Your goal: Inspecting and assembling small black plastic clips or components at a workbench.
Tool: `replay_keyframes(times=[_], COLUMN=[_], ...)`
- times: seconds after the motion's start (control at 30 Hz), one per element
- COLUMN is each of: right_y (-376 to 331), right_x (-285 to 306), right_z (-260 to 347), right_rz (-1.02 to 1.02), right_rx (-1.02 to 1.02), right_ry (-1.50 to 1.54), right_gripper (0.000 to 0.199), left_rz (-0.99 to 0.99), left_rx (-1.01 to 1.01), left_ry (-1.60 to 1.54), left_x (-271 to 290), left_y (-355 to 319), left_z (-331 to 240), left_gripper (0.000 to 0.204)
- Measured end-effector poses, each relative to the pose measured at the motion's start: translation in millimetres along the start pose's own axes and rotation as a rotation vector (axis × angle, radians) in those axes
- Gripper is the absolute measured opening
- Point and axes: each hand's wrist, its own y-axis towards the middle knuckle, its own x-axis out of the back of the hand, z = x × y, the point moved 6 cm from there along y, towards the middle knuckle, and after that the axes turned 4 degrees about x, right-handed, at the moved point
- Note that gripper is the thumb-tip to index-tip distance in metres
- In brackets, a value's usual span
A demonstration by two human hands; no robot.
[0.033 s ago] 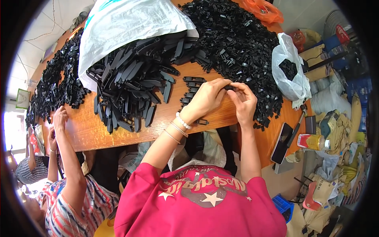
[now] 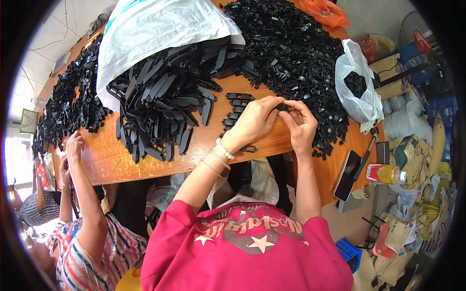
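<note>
Head view is showing 2 hands pinching 1 small black part, mostly hidden between the fingertips above the table. 3 black heaps are spreading around: small bits, long pieces lying at the mouth of 1 white sack, and a far-left pile. A row of black frames is sitting by the left hand, partly covered, so I'm not getting an exact count. 1 clear bag and 1 phone are lying to the right. The table is showing shiny orange-brown wood, and a jumble of bags is filling the room's right side. Left wrist is bending rightward, fingers closing on the part; the right hand is pointing up, thumb and fingers gripping it too.
</note>
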Motion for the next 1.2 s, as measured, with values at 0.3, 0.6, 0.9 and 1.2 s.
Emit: replay_keyframes(times=[0.3, 0.6, 0.9, 1.2], right_y=[-7, 17, 21, 11], right_x=[-7, -55, -70, -70], right_z=[-5, -15, -28, -28], right_rz=[-0.107, 0.262, 0.418, 0.395], right_rx=[0.012, 0.169, 0.463, 0.563], right_ry=[0.521, -0.676, -0.833, -0.917], right_gripper=[0.017, 0.022, 0.011, 0.014], left_rz=[-0.060, -0.117, -0.070, -0.077], left_rx=[0.468, -0.013, 0.005, -0.001], left_ry=[-0.422, 0.433, 0.512, 0.478], left_x=[34, 51, 29, 26], left_y=[-46, -74, -69, -71], left_z=[9, 13, 33, 34], left_gripper=[0.020, 0.028, 0.029, 0.032])
